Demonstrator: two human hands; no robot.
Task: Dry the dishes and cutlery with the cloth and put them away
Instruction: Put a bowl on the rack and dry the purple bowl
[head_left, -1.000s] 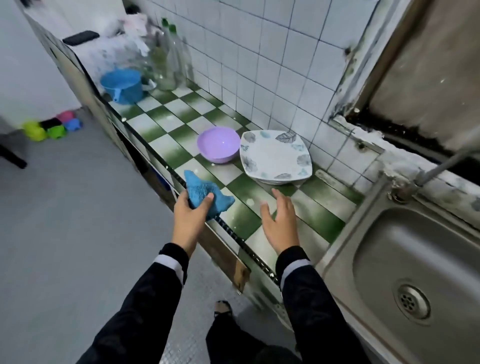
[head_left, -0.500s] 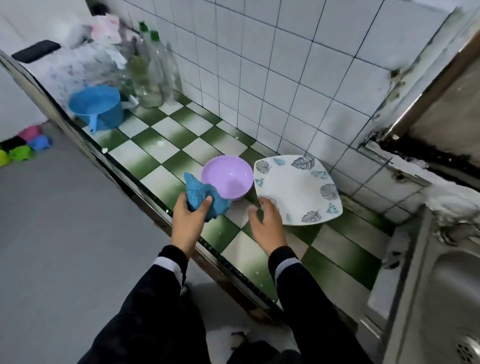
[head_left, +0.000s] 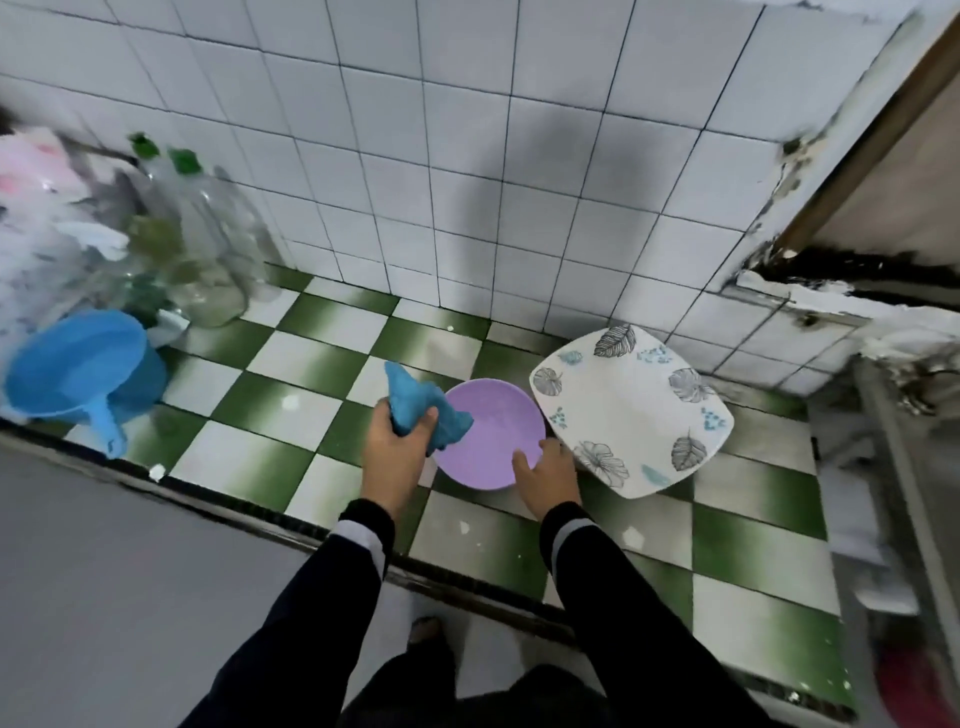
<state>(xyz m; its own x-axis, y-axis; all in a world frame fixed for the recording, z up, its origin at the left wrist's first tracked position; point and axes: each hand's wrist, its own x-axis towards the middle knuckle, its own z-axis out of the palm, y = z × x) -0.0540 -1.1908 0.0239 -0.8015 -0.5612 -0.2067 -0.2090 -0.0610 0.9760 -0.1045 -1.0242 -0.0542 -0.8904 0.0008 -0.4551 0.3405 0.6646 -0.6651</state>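
Two dishes left on counter (head_left: 291, 436), purple bowl (head_left: 493, 426), leaf-print plate (head_left: 631, 410); left hand (head_left: 395, 460) clamps blue cloth (head_left: 415, 405); right hand (head_left: 545, 475) pinches bowl rim; drying seemingly just starting.

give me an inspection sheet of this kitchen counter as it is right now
surface: green-and-white tiled counter, small white specks on it
job's things: purple bowl beside leaf-print plate; blue cloth bunched over the bowl's left rim; no cutlery seen
clutter: blue scoop and clear bottles at far left, blurred
grips: left hand grips the blue cloth; right hand holds the bowl's near rim
cables: nothing seen
surroundings: white tiled wall behind; sink edge at right, blurred
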